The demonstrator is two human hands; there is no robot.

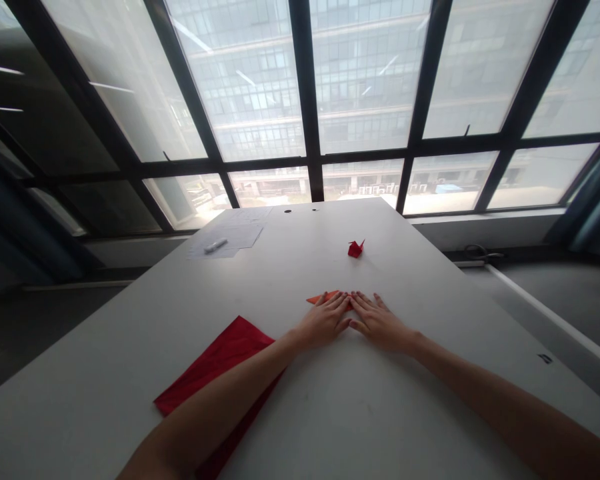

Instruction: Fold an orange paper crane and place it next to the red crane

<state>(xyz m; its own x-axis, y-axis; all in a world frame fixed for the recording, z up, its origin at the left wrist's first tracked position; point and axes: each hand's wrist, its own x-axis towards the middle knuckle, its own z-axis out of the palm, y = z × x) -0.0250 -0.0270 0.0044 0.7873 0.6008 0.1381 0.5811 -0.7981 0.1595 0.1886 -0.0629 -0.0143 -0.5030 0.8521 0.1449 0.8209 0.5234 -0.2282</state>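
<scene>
My left hand (325,321) and my right hand (377,321) lie flat side by side on the white table (340,413), fingers stretched out and touching at the fingertips. Both press down on a small orange folded paper (317,299), of which only the left corner and a sliver between the fingers show. Under my left forearm lies a sheet of red paper (220,363). Farther back on the table stands a small red folded paper figure (355,249), apart from both hands.
At the far left of the table lie white sheets of paper (235,237) with a white marker (215,245) on them. Large windows with dark frames (305,100) rise behind the table. Scissors (480,253) rest on the sill at the right.
</scene>
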